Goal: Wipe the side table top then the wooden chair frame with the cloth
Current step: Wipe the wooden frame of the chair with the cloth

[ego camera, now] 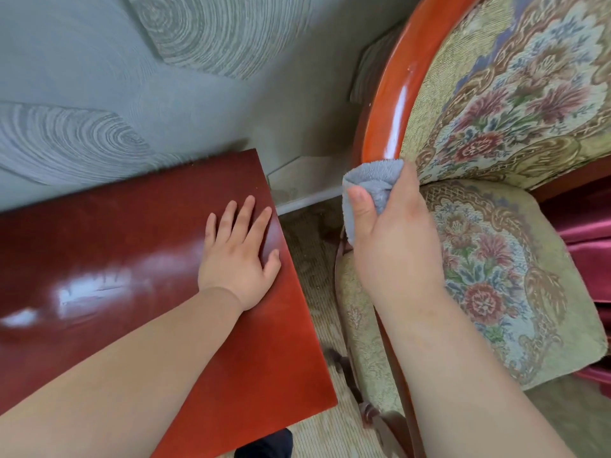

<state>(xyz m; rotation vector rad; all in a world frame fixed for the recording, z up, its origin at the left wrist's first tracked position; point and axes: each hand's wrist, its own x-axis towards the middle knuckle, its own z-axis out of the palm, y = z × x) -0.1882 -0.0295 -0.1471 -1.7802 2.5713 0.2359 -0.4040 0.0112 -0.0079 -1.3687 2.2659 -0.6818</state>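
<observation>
Left hand (236,259) lies flat, fingers spread, on the glossy red worktop (115,233) beside the chair frame (393,94); I see my right hand (393,236) gripping the grey cloth (373,178), bunched against the lower end of that frame.

We've got a glossy deep red-brown table (132,259) with pale glare streaks, and a brighter orange-red frame (390,104). Our cloth (373,180) is plain grey-blue. The upholstery (496,276) is beige-gold tapestry: red and pink flowers, blue bits, green leaves, brown scrollwork. The wall (99,77) is grey-green with darker concentric ring swirls, the carpet (307,292) is beige with fine stripes, and the fabric (585,246) is magenta.
</observation>
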